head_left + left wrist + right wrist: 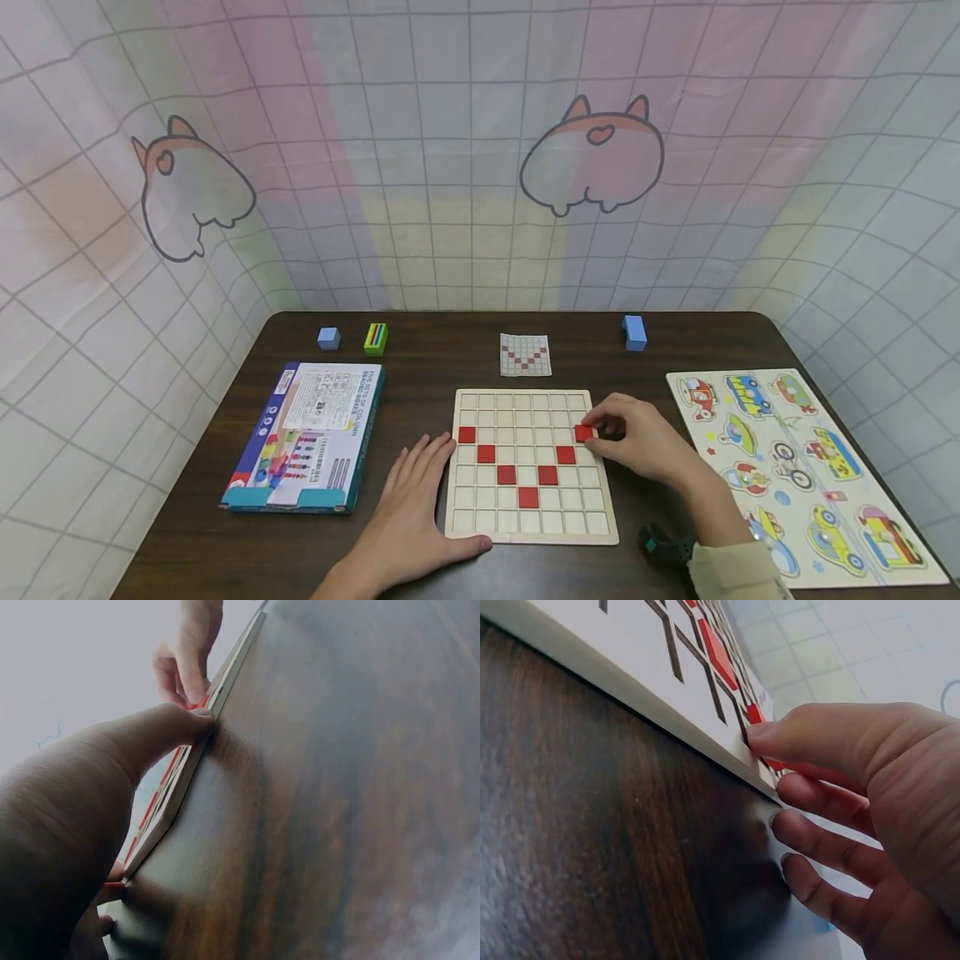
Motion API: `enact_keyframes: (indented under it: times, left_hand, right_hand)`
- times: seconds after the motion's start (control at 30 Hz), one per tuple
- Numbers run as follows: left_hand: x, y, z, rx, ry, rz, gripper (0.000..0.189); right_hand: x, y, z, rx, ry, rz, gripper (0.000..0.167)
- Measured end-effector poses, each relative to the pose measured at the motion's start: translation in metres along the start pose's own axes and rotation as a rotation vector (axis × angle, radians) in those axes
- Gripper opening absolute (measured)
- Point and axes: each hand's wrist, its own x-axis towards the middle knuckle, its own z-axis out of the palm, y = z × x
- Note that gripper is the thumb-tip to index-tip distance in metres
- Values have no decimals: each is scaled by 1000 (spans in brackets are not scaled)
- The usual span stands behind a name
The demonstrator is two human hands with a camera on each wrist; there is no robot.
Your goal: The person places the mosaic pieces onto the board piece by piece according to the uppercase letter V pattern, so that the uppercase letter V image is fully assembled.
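A pale wooden grid board (540, 533) lies flat on the table, its several red square tiles (528, 497) forming a V. At the V's upper right end, my right hand (637, 437) pinches a red tile (582, 433) between thumb and index finger, right at its cell. The right wrist view shows the thumb tip against that tile (755, 715), the other fingers loosely bent beyond the board's edge. My left hand (412, 508) rests spread at the board's left side, fingertips along that edge. Its thumb (169, 727) touches the front edge in the left wrist view.
Behind the board lies a small pattern card (525, 356) with a red V. A boxed set (307, 437) is on the left, a vehicle puzzle board (802, 475) on the right. Small blocks (328, 338) stand at the back. A black wristband (663, 546) shows by the right sleeve.
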Motion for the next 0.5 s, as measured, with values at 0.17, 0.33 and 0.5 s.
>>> enact_keyframes:
  times: [0.17, 0.33, 0.5]
  left_hand:
    - [1, -1, 1, 5, -3, -2, 139]
    - [1, -2, 1, 14, -10, -12, 139]
    - [0, -2, 1, 15, 1, -6, 139]
  right_hand:
    - [1, -1, 0, 4, -18, 14, 24]
    - [2, -3, -1, 8, -34, 9, 23]
    - [2, -4, 0, 10, -38, -2, 23]
